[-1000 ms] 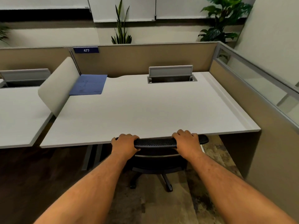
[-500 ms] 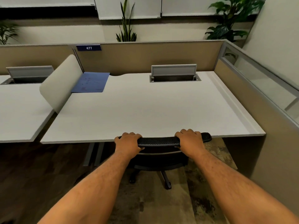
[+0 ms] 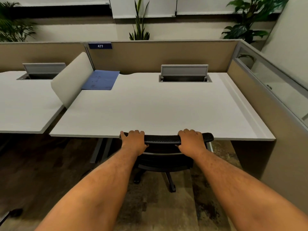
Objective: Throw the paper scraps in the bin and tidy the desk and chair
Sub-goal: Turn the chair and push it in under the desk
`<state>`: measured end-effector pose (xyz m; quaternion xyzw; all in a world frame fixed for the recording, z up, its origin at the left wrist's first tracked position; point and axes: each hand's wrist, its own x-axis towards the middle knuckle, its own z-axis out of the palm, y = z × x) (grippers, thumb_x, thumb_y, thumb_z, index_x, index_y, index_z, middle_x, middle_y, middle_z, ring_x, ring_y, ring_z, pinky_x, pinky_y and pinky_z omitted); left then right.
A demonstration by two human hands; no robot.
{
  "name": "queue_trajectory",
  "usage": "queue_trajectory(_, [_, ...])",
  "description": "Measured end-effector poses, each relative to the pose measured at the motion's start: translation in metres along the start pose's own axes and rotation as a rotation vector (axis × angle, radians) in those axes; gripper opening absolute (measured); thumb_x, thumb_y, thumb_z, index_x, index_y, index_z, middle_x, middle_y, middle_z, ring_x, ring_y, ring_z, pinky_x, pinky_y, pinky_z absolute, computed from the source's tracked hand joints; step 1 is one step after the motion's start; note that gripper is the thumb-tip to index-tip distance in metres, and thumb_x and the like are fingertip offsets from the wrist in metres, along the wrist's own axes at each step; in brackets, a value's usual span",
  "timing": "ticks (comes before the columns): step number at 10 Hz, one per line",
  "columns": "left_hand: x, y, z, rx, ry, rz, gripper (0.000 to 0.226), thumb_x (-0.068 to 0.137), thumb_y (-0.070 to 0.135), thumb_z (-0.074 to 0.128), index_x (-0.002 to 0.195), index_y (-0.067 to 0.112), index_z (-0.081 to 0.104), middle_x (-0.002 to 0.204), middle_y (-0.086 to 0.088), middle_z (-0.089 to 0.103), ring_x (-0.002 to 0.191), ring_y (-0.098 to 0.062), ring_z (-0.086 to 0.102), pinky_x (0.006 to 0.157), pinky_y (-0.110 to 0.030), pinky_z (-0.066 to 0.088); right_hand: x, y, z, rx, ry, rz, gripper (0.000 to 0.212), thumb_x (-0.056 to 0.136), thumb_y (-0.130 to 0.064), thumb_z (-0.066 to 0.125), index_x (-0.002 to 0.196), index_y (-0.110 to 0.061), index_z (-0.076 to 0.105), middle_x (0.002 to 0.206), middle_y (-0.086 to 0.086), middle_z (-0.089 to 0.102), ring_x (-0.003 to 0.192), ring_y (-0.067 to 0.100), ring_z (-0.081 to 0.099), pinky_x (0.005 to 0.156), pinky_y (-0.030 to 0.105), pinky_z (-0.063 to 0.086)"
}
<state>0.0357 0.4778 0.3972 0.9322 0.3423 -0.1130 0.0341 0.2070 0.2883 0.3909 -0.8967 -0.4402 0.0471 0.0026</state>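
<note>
Fingers (image 3: 133,132) of the left hand (image 3: 134,140) curled over the top bar of the chair (image 3: 162,138), gripping it near its left end; fingers of the right hand (image 3: 191,140) wrapped over the same black mesh bar toward its right end, gripping too. Between the two sets of knuckles, a bare stretch of mesh. Just past the fingertips, touching or nearly touching the chair's top bar, the front edge of the desk (image 3: 150,110); seat tucked beneath the desktop, wheeled base showing below the wrists on the floor. Farther beyond the right fingers, at the back of the desk, an open cable hatch (image 3: 184,74) with its grey lid tilted up. Beyond the left fingers and off to the left, a blue folder (image 3: 101,80) lying flat in the back corner, beside a pale rounded divider panel (image 3: 72,79) standing between this desk and the neighbouring one. Behind the folder, on the tan partition, a blue number plate (image 3: 100,46) reading 477. Above the partition, leafy plants (image 3: 248,19).
</note>
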Motion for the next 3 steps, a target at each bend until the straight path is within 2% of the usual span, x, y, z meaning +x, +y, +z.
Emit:
queue_trajectory(1, [-0.008, -0.002, 0.004, -0.042, 0.055, 0.028, 0.056, 0.098, 0.050, 0.056, 0.146, 0.024, 0.046, 0.148, -0.003, 0.052, 0.141, -0.027, 0.043, 0.122, -0.068, 0.015, -0.008, -0.002, 0.003, 0.011, 0.012, 0.012, 0.050, 0.094, -0.046, 0.060, 0.137, -0.023, 0.052, 0.133, 0.002, 0.060, 0.124, 0.028, 0.054, 0.112, 0.050, 0.035])
queue_trajectory(2, [-0.024, -0.004, 0.003, -0.089, 0.145, 0.099, 0.059, 0.098, 0.051, 0.055, 0.149, 0.024, 0.044, 0.152, -0.003, 0.050, 0.143, -0.026, 0.042, 0.124, -0.058, 0.023, -0.027, -0.013, -0.002, 0.053, 0.015, 0.018, 0.063, 0.097, -0.050, 0.055, 0.151, -0.021, 0.041, 0.150, 0.005, 0.050, 0.141, 0.029, 0.043, 0.123, 0.059, 0.019])
queue_trajectory(3, [-0.031, -0.004, -0.004, -0.182, 0.222, 0.195, 0.060, 0.097, 0.055, 0.056, 0.147, 0.025, 0.048, 0.148, -0.001, 0.054, 0.136, -0.024, 0.050, 0.118, -0.048, 0.036, -0.034, -0.023, -0.010, 0.131, 0.014, 0.008, 0.073, 0.098, -0.053, 0.056, 0.158, -0.021, 0.031, 0.161, 0.005, 0.038, 0.152, 0.028, 0.031, 0.125, 0.064, 0.012])
